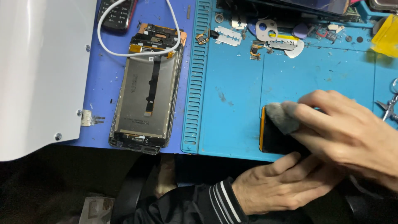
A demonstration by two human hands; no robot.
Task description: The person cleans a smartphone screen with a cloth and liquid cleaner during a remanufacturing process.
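While the right hand pinches a grey cloth pad between its fingertips and presses it onto a dark phone panel with an orange edge, the left hand lies flat along the panel's near side, fingers extended and closed on nothing, steadying it. The panel rests on the light blue work mat, near its front edge, and both hands cover most of it.

Judged from this view, the wiping is in hand; how much of the surface is already clean cannot be told, since little of it shows.

Further out, a disassembled phone with its back removed lies on the darker blue mat, a white cable looped over its upper end. It has not been reassembled. A keypad handset sits above it. Razor blades, small metal parts and tweezers lie scattered along the light mat's far and right edges.
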